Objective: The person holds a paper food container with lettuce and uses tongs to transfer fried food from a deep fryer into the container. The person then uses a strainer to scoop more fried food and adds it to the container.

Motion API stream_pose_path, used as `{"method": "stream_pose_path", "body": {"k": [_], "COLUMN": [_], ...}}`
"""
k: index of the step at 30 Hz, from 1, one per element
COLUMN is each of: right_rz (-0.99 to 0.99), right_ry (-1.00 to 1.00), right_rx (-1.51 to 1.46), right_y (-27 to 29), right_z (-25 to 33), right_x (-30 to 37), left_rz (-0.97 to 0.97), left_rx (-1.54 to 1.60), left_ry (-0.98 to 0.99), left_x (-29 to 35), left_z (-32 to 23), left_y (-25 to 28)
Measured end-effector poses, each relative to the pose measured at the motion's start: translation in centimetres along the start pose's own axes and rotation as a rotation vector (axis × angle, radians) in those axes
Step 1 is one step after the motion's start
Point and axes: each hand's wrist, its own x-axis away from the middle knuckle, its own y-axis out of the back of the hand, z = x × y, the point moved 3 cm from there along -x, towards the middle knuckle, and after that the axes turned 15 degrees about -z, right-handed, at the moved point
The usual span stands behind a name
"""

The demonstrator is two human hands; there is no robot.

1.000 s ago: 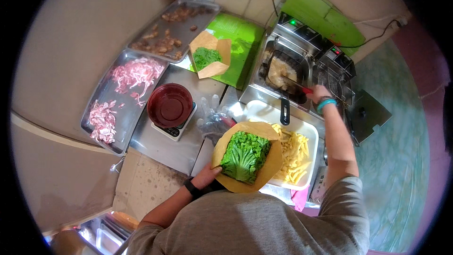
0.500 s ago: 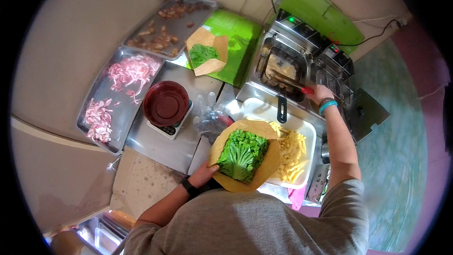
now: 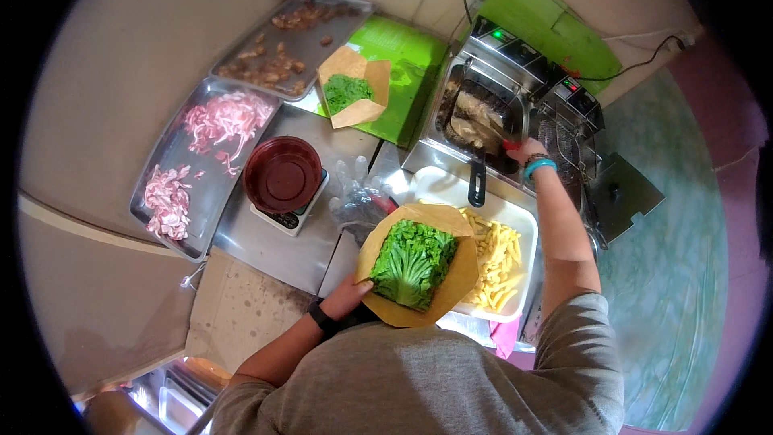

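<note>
Lettuce (image 3: 412, 264) in a paper wrapper (image 3: 461, 272), red-handled tool (image 3: 510, 145) over the fryer (image 3: 431, 153)

The paper wrapper is held up in front of the person's torso, overlapping the near left part of the white tub (image 3: 532, 246) of fries (image 3: 502, 264); whether the two touch cannot be told. The left hand (image 3: 344, 298) pinches the wrapper's lower left edge, thumb over the rim, the other fingers hidden underneath. The right hand (image 3: 528, 153) is closed around the red handle, near the fryer's front edge, with the tool's far end in the basket (image 3: 477, 185) beside a pale frying piece (image 3: 475, 122); actual contact there is unclear.

The wrapper should be light and fairly stiff along its folds, but likely to buckle if loaded at one side. Its rim suits a thumb grip, with a palm spread beneath for support. The leaves look soft, easily bruised and perhaps slippery. The tool appears rigid and is best held by the handle alone, since its metal is probably hot. The frying piece is likely slick with oil and apt to break, so a broad, gentle hold near its middle would suit.
</note>
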Motion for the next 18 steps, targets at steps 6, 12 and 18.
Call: {"method": "stream_pose_path", "body": {"k": [6, 12, 18], "right_rz": [0.058, 0.035, 0.074], "right_ry": [0.142, 0.295, 0.382], "right_rx": [0.068, -0.002, 0.095], "right_y": [1.4, 9.8, 11.8], "right_z": [1.0, -2.0, -3.0], "right_x": [1.6, 2.7, 2.4], "left_rz": [-0.042, -0.033, -0.053], "left_rx": [-0.026, 0.068, 0.021], "left_ry": [0.037, 0.051, 0.072], "left_x": [0.3, -0.2, -0.3], "left_z": [-0.3, 1.9, 2.3], "left_y": [0.0, 0.5, 0.8]}}
